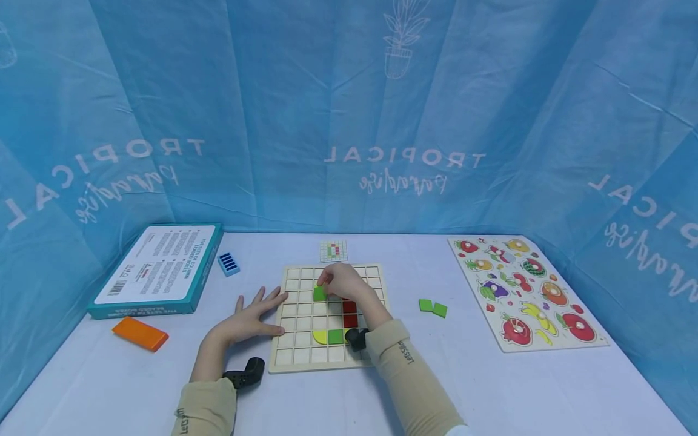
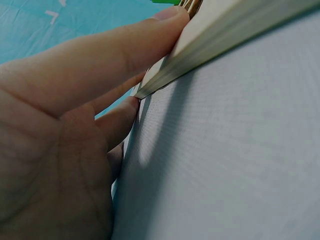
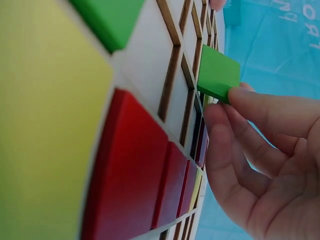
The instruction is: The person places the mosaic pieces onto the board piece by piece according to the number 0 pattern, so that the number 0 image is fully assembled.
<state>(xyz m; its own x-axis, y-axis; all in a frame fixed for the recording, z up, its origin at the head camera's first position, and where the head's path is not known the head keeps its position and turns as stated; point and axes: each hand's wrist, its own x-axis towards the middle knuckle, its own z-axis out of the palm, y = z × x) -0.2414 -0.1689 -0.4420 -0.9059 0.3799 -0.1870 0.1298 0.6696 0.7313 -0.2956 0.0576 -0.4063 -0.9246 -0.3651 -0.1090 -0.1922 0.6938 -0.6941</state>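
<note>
A wooden grid board [image 1: 290,357] lies on the table. My left hand [image 1: 248,321] rests at its left side with fingers spread; in the left wrist view the thumb [image 2: 125,50] touches the board's edge. My right hand [image 1: 349,283] reaches over the upper middle of the grid. Between thumb and fingers it pinches a green square tile [image 3: 218,74], tilted over the cells. Red tiles [image 1: 350,307] sit in a column at the right of the grid. Lower down are a yellow rounded tile [image 1: 320,336] and another green tile [image 1: 335,336]. The right hand hides some upper cells.
A small pattern card [image 1: 333,251] lies behind the board. Two loose green tiles [image 1: 432,308] are to its right, before a fruit puzzle board [image 1: 509,327]. At left are a teal-edged box [image 1: 155,266], a blue slotted piece [image 1: 228,264] and an orange block [image 1: 140,333].
</note>
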